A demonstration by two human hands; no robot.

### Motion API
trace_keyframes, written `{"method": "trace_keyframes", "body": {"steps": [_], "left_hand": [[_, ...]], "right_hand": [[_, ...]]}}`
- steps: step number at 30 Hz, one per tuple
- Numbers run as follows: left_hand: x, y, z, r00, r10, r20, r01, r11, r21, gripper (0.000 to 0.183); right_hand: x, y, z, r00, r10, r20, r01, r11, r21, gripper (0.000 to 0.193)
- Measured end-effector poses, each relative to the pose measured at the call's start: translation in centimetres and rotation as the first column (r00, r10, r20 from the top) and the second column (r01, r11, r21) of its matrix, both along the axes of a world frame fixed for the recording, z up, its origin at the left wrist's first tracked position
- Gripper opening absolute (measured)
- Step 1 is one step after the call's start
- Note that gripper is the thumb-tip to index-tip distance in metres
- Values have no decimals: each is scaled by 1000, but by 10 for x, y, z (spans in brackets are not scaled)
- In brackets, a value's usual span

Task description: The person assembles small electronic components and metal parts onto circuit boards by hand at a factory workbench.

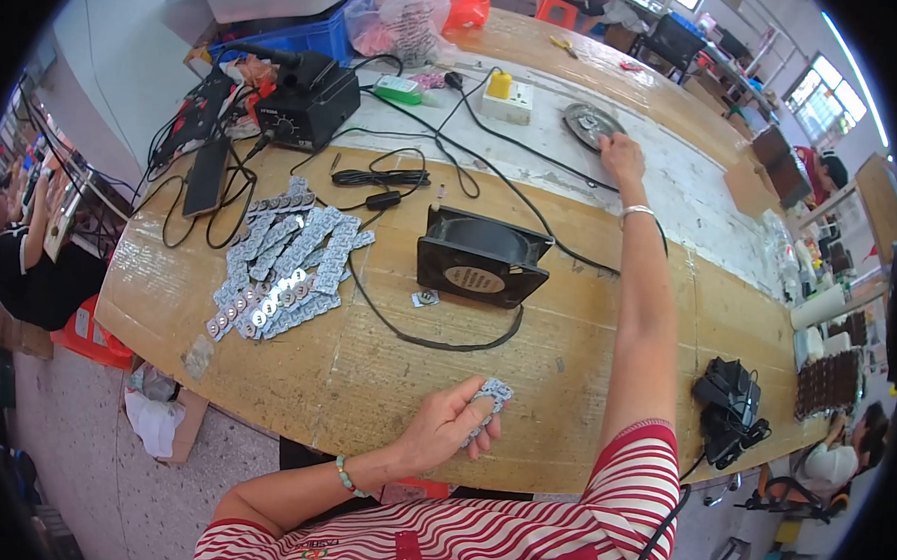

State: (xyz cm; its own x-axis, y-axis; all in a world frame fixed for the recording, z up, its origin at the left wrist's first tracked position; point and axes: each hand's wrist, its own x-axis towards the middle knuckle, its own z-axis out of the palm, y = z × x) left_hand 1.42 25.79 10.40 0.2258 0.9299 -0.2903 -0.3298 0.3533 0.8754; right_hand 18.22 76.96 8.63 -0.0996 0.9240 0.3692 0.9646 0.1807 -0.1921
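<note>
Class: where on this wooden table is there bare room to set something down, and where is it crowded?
Bare wood lies between the fan and the left hand, and right of the outstretched arm. Crowded: the strip pile and the cables behind.

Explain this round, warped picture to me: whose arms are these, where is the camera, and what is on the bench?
There is no machine here: a person wears a fisheye camera on the head, looking down, so edges bend. The left hand holds a small strip of circuit boards. The right hand reaches far across to touch a round metal disc. On the wooden bench lie a pile of similar strips, a black square fan, a black soldering station and loose cables. Other people work nearby.
</note>
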Motion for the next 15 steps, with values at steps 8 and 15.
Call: {"method": "trace_keyframes", "body": {"steps": [8,15], "left_hand": [[-2,-1,1,999,-27,-32,28,999,38,27],[2,-4,3,997,41,-71,-33,995,99,26]], "right_hand": [[56,-33,-4,999,36,28,-35,999,-39,41],[69,-88,15,998,57,-33,-54,994,92,37]]}}
